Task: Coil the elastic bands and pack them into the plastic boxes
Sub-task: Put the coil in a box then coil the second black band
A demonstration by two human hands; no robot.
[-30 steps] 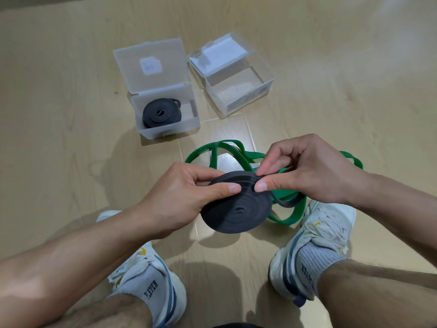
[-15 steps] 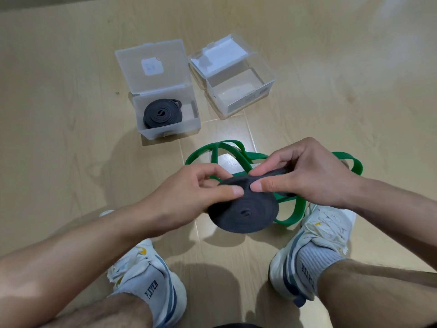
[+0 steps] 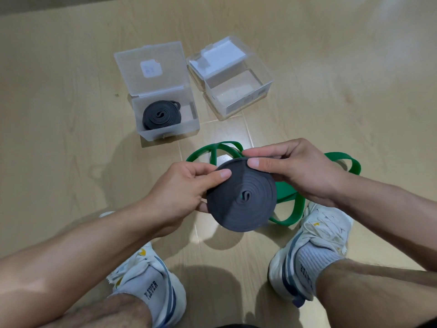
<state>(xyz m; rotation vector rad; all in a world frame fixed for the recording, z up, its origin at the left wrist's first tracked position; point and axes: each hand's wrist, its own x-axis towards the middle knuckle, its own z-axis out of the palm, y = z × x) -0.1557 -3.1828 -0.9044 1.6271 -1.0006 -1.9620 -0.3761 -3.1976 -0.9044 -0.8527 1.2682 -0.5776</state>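
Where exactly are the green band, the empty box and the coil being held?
green elastic band (image 3: 287, 194): head view, on the flat stretch just right of the held coil.
empty plastic box (image 3: 246, 100): head view, on its clear front wall.
dark grey coiled band (image 3: 241, 209): head view, on the coil's flat face.

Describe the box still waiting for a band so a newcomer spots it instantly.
On the wood floor, two open plastic boxes sit beyond the hands. Take the clear box on the right, turned at an angle. Unlike the frosted box beside it, which holds a coiled black band, this one holds no band.
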